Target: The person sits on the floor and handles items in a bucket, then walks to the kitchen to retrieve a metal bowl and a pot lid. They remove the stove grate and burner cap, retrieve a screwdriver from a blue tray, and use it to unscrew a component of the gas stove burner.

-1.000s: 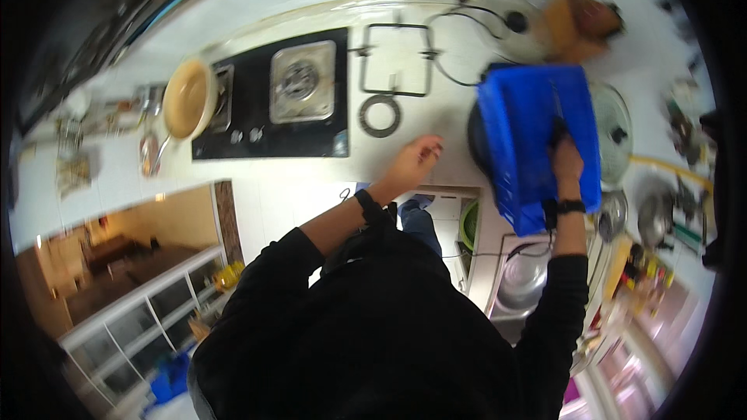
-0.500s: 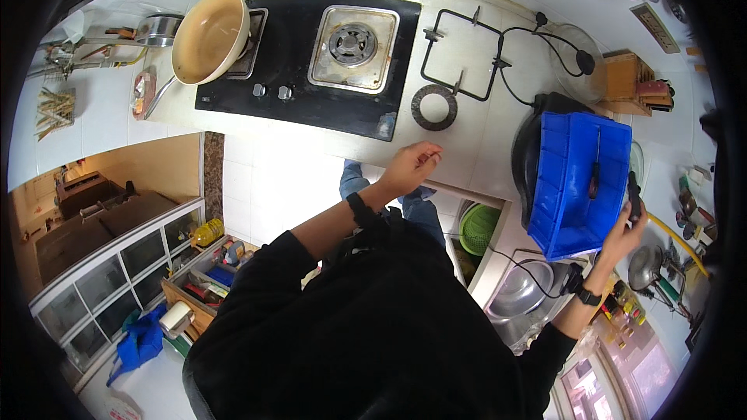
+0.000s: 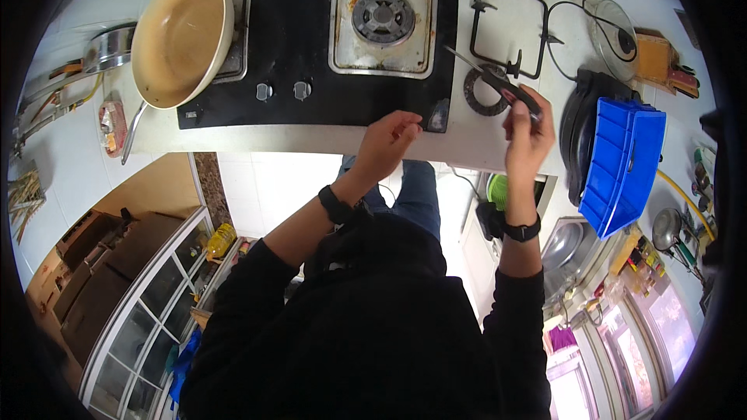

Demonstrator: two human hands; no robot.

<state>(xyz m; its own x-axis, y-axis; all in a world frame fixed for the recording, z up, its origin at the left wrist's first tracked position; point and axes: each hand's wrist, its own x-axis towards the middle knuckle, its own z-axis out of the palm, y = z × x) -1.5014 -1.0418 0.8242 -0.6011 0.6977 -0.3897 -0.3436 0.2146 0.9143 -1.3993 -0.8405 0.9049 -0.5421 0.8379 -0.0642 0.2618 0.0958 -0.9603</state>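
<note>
My right hand (image 3: 531,132) grips the dark handle of a screwdriver (image 3: 498,85). Its thin metal shaft points up and left, above the right edge of the black gas hob (image 3: 311,105). Beneath the screwdriver, a dark burner ring (image 3: 471,92) lies on the counter. My left hand (image 3: 387,144) hovers at the hob's front edge with its fingers curled toward the thumb; whatever they pinch, if anything, is hidden. The exposed right burner (image 3: 383,18) sits in its stained metal tray. A black pan support (image 3: 476,29) rests on the counter to the right of the hob.
A cream frying pan (image 3: 180,39) stands over the left burner. At the right, a blue plastic bin (image 3: 622,167) sits on a black appliance (image 3: 580,132). Beyond are a glass lid (image 3: 611,19), a wooden knife block (image 3: 655,58) and a metal sink (image 3: 566,245).
My right hand has moved left from beside the blue bin to above the burner ring, holding the screwdriver. My left hand stays near the hob's front edge. The view has shifted toward the hob.
</note>
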